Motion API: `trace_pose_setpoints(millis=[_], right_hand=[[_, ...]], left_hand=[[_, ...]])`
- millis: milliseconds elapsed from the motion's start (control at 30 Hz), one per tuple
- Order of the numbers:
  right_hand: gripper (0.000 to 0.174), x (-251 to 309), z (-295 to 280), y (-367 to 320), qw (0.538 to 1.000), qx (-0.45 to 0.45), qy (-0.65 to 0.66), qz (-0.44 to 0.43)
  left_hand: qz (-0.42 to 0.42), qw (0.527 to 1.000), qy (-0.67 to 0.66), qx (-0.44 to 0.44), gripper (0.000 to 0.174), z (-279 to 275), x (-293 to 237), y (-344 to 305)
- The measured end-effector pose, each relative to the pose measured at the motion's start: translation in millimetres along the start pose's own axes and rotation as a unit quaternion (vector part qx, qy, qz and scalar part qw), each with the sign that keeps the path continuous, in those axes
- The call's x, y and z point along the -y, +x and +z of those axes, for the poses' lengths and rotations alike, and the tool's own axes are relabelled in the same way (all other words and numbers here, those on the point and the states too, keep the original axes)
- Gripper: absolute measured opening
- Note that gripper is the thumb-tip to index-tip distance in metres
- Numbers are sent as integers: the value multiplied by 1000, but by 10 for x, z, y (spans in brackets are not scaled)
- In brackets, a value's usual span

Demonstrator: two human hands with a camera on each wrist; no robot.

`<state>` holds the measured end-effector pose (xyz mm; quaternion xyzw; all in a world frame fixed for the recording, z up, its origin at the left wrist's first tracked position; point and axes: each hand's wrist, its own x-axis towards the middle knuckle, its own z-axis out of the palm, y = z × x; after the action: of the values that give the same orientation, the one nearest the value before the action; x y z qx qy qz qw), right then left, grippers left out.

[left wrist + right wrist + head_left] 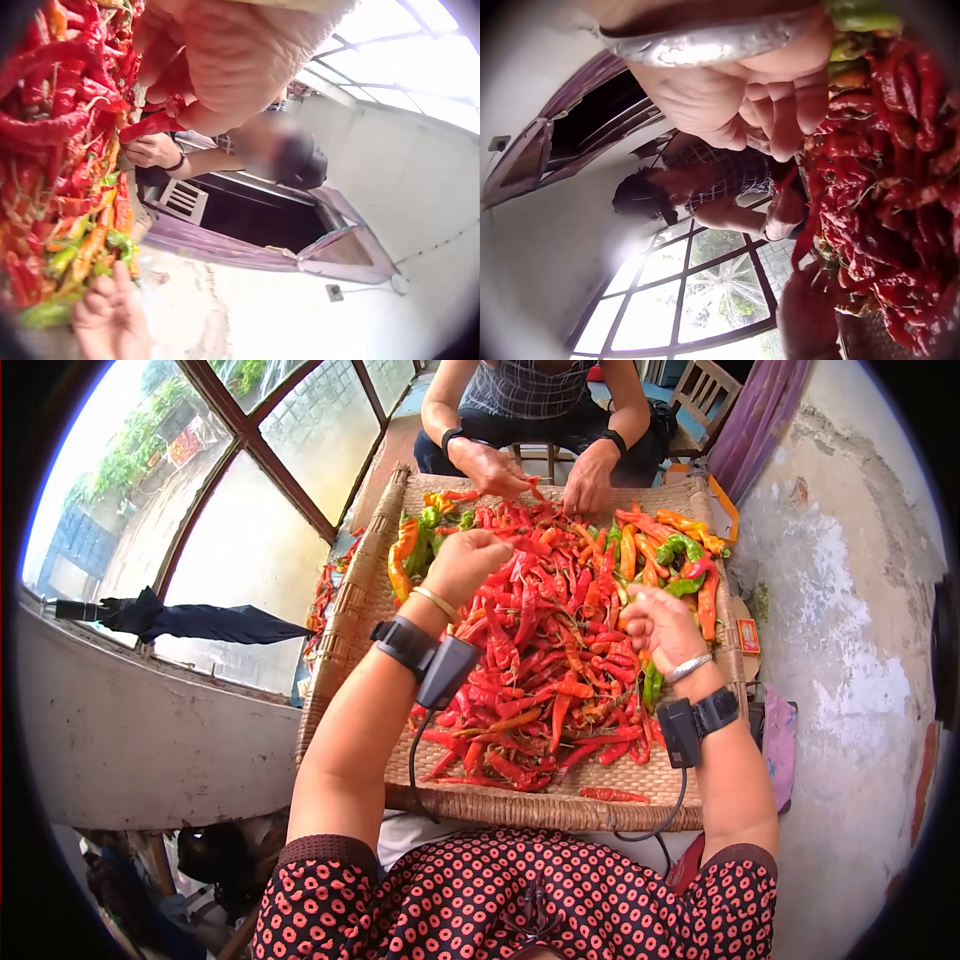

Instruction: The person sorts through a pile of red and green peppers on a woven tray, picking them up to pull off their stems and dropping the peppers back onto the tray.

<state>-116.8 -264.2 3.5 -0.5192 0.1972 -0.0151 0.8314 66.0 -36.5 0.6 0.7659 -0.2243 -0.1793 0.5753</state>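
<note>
Curled fingers of my left hand pinch a red pepper, which sticks out below the left hand in the left wrist view. The same pepper rises from that hand in the right wrist view. My right hand hovers over the right side of the pile, palm turned up, fingers loosely bent; nothing shows in it. The right wrist view shows this hand from the wrist side, partly hiding its fingertips. Between and below both hands lies a heap of red peppers.
A woven tray holds the heap, with green peppers and orange ones at its far corners. Across it, another person's hands work at the far edge. A folded umbrella lies by the window at left; a wall stands at right.
</note>
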Motion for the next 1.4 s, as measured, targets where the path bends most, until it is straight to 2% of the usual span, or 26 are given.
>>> trace_pose_setpoints(millis=[67, 133, 200, 233, 267, 300, 333, 367, 400, 433, 467, 500, 533, 567, 600, 667, 733, 800, 833, 967, 1067, 1133, 1167, 1200, 1300, 1400], right_hand=[[29, -97, -19, 10, 998, 26, -44, 35], [27, -90, 81, -31, 975, 26, -218, 37], [25, -116, 174, -72, 936, 71, -345, 11], [23, -164, 188, -82, 924, 104, -368, -16], [24, -285, 133, -40, 898, 138, -413, -66], [26, -301, 167, -73, 866, 176, -455, -112], [27, -299, 235, -120, 829, 211, -493, -157], [31, -252, 318, -176, 811, 256, -505, -145], [31, -269, 342, -188, 759, 295, -546, -196], [32, -274, 382, -214, 738, 320, -568, -175], [34, -282, 410, -243, 715, 345, -588, -154], [34, -327, 407, -258, 715, 346, -587, -155], [34, -398, 401, -271, 691, 337, -614, -178], [34, -444, 400, -284, 665, 327, -640, -201], [34, -447, 426, -293, 666, 327, -640, -201], [22, -456, 508, -321, 603, 301, -715, -189], [17, -488, 530, -317, 597, 296, -719, -199], [15, -484, 549, -312, 585, 276, -735, -204], [11, -517, 519, -307, 598, 264, -719, -237], [6, -588, 529, -297, 562, 259, -751, -232], [3, -584, 542, -291, 556, 253, -754, -241], [6, -457, 528, -283, 652, 248, -661, -278], [8, -393, 523, -262, 676, 231, -620, -325], [8, -253, 566, -267, 709, 231, -594, -302], [11, 12, 608, -272, 861, 170, -460, -132], [13, 267, 665, -244, 900, 150, -410, -15]], left_hand=[[-70, 985, -158, 3, 15, -35, -324, -47], [-40, 982, -186, -16, 18, -106, -368, 33], [-14, 977, -196, -77, 31, -93, -359, 109], [-14, 978, -195, -77, 31, -106, -208, 208], [85, 989, 23, -122, 37, -122, 57, 337], [178, 941, 240, -158, 43, -126, 209, 393], [193, 921, 291, -175, 46, -58, 123, 215], [203, 915, 317, -144, 43, -32, 103, 85], [213, 908, 342, -113, 41, -20, 84, -22], [182, 929, 320, -32, 34, -13, 22, -126], [181, 929, 322, -33, 34, -3, -51, -244], [140, 929, 336, 64, 32, 12, -146, -371], [97, 920, 346, 160, 29, 31, -212, -493], [104, 905, 365, 191, 29, 60, -244, -597], [114, 890, 383, 221, 29, 96, -270, -687], [139, 882, 378, 243, 28, 166, -342, -905], [130, 859, 406, 283, 30, 212, -294, -1025], [121, 859, 393, 304, 29, 241, -150, -1039], [112, 858, 381, 326, 28, 248, -91, -1046], [90, 836, 489, 233, 24, 254, -2, -1109], [80, 817, 517, 243, 21, 239, 40, -1111], [105, 807, 526, 249, 21, 189, 13, -1115], [101, 818, 513, 239, 20, 171, -5, -1123], [102, 822, 508, 238, 20, 160, 8, -1134], [136, 839, 482, 212, 18, 148, 8, -1139], [113, 836, 489, 223, 13, 133, -83, -1156]])
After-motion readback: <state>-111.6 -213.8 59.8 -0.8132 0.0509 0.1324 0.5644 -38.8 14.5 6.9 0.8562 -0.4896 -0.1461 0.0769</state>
